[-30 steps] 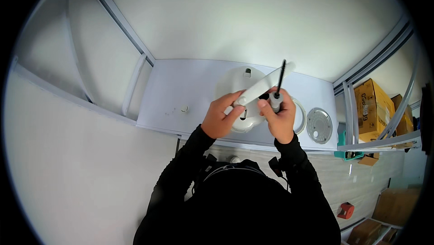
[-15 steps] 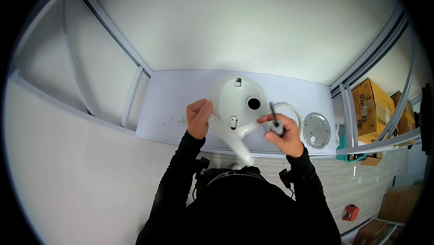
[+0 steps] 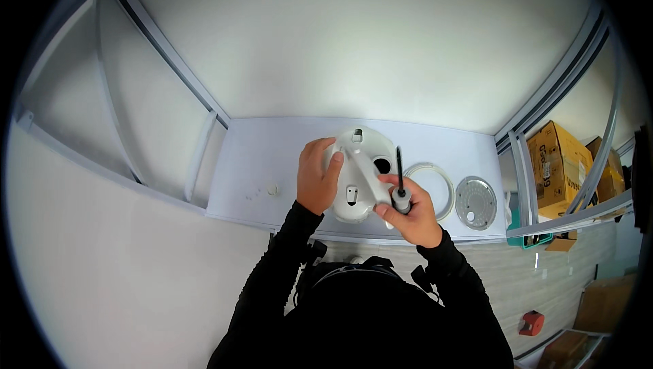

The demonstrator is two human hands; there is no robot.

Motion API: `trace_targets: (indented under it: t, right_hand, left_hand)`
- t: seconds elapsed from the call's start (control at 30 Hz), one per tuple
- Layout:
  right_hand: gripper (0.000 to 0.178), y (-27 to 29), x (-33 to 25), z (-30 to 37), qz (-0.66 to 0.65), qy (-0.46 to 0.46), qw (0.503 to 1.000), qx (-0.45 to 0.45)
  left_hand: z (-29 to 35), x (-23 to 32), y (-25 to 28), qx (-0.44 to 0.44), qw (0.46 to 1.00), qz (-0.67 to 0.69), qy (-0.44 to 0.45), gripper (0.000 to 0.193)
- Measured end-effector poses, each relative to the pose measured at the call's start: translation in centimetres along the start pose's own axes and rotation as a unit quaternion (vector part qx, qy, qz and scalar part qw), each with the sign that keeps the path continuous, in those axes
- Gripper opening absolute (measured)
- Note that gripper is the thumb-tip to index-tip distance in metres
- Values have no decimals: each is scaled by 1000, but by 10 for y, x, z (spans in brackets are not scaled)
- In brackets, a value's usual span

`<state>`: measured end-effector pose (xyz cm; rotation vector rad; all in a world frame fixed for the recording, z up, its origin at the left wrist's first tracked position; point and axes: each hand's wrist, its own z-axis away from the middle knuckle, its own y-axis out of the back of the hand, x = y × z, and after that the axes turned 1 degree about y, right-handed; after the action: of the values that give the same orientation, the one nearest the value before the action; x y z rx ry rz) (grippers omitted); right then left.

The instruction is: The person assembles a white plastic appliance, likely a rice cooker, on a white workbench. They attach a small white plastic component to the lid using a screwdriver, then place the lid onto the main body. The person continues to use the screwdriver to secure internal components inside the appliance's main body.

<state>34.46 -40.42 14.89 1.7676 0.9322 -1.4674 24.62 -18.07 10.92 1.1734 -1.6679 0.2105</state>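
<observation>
A rounded white housing (image 3: 340, 211) lies on the white table, with a dark round hole and two small slots in its top. Over it, a long white handle-like piece (image 3: 368, 173) slants between my hands. My left hand (image 3: 317, 180) has its fingers and thumb closed about the upper end of this piece, beside the housing. My right hand (image 3: 416, 216) is wrapped round a screwdriver (image 3: 400, 195), its dark shaft pointing away from me. The thumb and fingers of that same hand also touch the lower end of the white piece.
Right of the housing lie a white ring (image 3: 450, 192) and a grey perforated metal disc (image 3: 475, 203). A small pale part (image 3: 273, 191) sits at the table's left. Metal frame posts flank the table (image 3: 252, 158). Cardboard boxes (image 3: 556, 168) stand beyond it; a red object (image 3: 531, 323) is on the floor.
The white piece has swung from hanging toward me to lying over the housing. My right hand has moved left with the screwdriver to meet its lower end. My left hand shifted right.
</observation>
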Motion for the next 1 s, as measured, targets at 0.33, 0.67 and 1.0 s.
trace_targets:
  t: [0.33,0.67,1.0]
  right_hand:
    - [56,-16,30,-27,-69,35,984,159]
    - [54,-8,42,-20,-55,17,988,144]
    - [58,-25,41,-8,97,94,980,146]
  left_hand:
    - [14,-57,1,-30,970,129,204,85]
    - [-4,-60,2,-92,957,183,207,91]
    - [-3,-30,12,-51,971,177,154,88]
